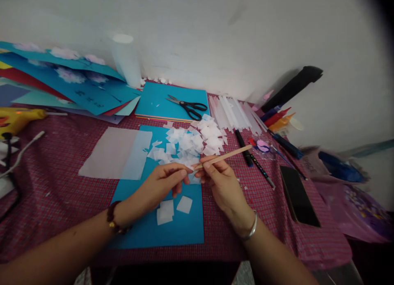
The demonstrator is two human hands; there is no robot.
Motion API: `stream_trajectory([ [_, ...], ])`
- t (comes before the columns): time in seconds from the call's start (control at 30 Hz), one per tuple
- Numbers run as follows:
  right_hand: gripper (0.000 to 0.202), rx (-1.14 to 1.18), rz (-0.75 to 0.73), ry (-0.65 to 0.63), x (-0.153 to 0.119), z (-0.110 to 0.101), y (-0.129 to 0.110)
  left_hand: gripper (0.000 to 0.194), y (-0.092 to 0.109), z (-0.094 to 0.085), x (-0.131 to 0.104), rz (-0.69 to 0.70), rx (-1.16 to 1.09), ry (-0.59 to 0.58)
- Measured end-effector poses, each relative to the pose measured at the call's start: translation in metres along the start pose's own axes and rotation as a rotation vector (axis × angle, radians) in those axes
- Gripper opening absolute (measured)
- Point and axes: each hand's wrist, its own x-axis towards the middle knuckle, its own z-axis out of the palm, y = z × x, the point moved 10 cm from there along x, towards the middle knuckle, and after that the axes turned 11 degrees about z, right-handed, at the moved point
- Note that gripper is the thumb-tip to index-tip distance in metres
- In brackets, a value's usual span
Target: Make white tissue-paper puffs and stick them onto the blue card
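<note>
Right hand (227, 187) pinches a stick (227, 155), pointing toward two o'clock above the blue sheet (184, 231). Left hand (169, 178): fingertips at the stick's near end, grip hard to make out; cannot tell if they hold anything. Squares (212, 139) heaped at twelve, partly hidden by the hands; scissors (184, 104) beyond, on a stack (154, 96). Marker (246, 157) at two, crossed by the stick. Glue gun (27, 116) between nine and ten, cut off at the view's edge.

Wooden stick (231, 155) in right hand (225, 186), left hand (164, 179) by its end, white squares (212, 137) on blue sheet (181, 231)
</note>
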Motion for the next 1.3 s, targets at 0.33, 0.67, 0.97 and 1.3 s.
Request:
stream_trajectory([
  [0.33,0.008,-0.153,-0.024,-0.083,-0.004,0.011,0.003,0.026,-0.001,-0.008,0.002,-0.041,0.010,0.080],
  [0.67,0.009,-0.056,0.099,-0.134,-0.004,0.016,0.014,0.017,0.037,-0.010,0.000,0.266,0.536,0.107],
  [0.97,0.015,-0.038,0.225,-0.093,-0.001,0.008,0.023,0.015,0.044,0.003,-0.003,0.437,0.820,-0.001],
  [1.3,0.014,-0.040,0.186,-0.075,-0.003,0.008,0.020,0.013,0.041,0.006,-0.004,0.430,0.882,-0.016],
])
